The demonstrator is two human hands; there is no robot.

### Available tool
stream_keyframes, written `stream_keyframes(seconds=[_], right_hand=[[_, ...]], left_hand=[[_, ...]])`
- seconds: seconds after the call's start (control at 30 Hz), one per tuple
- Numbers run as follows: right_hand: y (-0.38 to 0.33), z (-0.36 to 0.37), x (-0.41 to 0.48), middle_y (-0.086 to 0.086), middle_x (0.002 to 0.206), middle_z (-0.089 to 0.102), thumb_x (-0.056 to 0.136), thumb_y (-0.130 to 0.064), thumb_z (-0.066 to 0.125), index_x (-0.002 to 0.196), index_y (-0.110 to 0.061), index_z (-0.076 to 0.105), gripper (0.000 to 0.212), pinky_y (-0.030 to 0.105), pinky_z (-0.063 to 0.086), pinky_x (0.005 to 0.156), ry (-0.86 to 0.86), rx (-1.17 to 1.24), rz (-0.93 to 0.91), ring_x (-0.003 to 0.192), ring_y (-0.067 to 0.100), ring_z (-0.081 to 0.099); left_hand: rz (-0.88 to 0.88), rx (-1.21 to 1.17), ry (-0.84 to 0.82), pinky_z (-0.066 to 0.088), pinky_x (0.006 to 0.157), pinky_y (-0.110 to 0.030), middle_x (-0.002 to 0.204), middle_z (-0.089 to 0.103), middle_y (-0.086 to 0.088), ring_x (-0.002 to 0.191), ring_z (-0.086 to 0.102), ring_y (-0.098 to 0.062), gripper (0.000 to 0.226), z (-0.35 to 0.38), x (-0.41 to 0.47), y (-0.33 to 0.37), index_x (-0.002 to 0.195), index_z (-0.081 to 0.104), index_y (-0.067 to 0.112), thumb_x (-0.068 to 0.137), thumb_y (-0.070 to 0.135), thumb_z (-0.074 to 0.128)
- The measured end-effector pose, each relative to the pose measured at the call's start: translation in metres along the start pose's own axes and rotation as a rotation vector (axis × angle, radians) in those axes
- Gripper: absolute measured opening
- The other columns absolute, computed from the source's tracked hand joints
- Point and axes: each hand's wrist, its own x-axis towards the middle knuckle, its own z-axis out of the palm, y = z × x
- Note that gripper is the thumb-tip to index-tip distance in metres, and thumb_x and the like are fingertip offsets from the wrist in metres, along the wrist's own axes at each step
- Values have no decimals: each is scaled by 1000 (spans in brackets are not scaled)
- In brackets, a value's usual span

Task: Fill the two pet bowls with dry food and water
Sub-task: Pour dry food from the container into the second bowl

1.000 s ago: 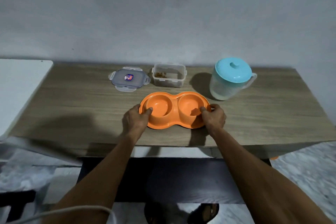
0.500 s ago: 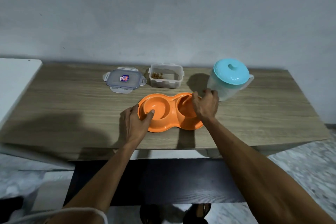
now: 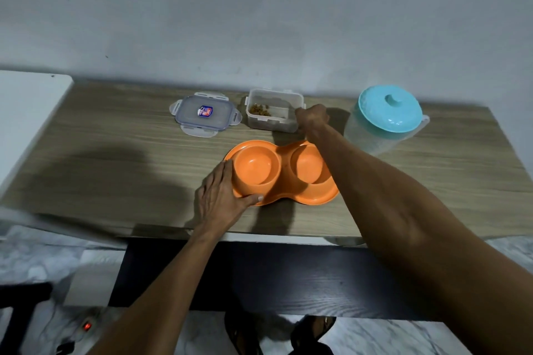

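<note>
right hand (image 3: 313, 119) has left the orange double pet bowl (image 3: 285, 179) and now sits at the right rim of the open kibble container (image 3: 271, 124), fingers curled; cannot tell if it grips yet. left hand (image 3: 219, 199) stays flat, fingers straight, against the bowl's left end. both wells empty. lidded water pitcher (image 3: 388, 108) stands untouched beside the container. judgement: food pour comes first.

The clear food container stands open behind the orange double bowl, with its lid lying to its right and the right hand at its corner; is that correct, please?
Not quite: the head view shows the lid lying to the left of the food container, not its right. The rest holds: it is open behind the orange double bowl, with the right hand at its corner.
</note>
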Motion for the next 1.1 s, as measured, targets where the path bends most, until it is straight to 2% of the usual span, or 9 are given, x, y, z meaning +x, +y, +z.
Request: stream_keyframes(seconds=[0.1,0.23,0.4,0.5,0.7,0.8,0.87,0.97,1.1], right_hand=[[-2,0,-1,19,121,61,90,-21,65,115,3,63,34,36,62,59,-84,131,46,100,36,64],[-1,-5,-12,10,100,57,94,-16,60,115,0,57,27,49,62,72,-160,233,-4,80,30,60],[1,-26,-37,20,90,62,89,-13,59,96,-4,58,12,45,62,71,-131,252,-161,75,30,65],[1,-40,-48,19,81,57,84,-12,65,81,-10,53,12,54,60,75,-133,226,-277,84,37,68],[15,-66,-94,13,71,59,78,-17,69,74,-14,52,17,48,58,69,-89,51,-513,66,22,60],[25,-70,-109,2,66,60,77,-18,71,74,-13,54,17,33,45,57,-52,-94,-638,61,16,55],[31,-71,-118,-5,68,57,76,-15,72,73,-11,55,17,28,37,57,-24,-168,-736,64,12,50],[40,-69,-125,1,85,58,75,-13,72,74,-10,53,19,27,34,61,-3,-266,-842,79,18,51],[48,-63,-134,4,108,58,77,-14,71,77,-13,50,21,25,40,71,-18,-348,-933,94,18,50]], left_hand=[[16,11,3,30,114,-44,160,26,-2,144,30,-25,118,1,-1,-3,154,17,23,62,76,68],[16,17,-4,30,114,-45,160,25,-2,145,30,-25,118,-1,-2,-2,154,16,23,63,75,68],[20,12,-12,31,114,-47,160,26,-4,144,30,-27,118,-6,-5,0,154,15,22,63,74,69],[20,6,-11,30,114,-46,160,27,-4,144,30,-27,117,-6,-4,3,154,16,21,64,73,70],[18,-7,-21,30,113,-46,159,27,-5,144,31,-28,117,-9,-5,4,154,16,21,64,69,72],[19,-12,-27,31,114,-46,159,27,-5,144,31,-28,118,-9,-5,3,154,16,21,63,69,73],[21,-20,-24,32,113,-47,159,29,-5,143,32,-28,118,-9,-5,2,154,17,21,62,70,73],[26,-22,-22,33,113,-48,159,29,-4,143,32,-28,117,-9,-5,3,154,17,22,63,69,73],[24,-20,-22,31,114,-47,159,28,-4,144,31,-27,116,-9,-5,2,154,18,21,64,68,73]])
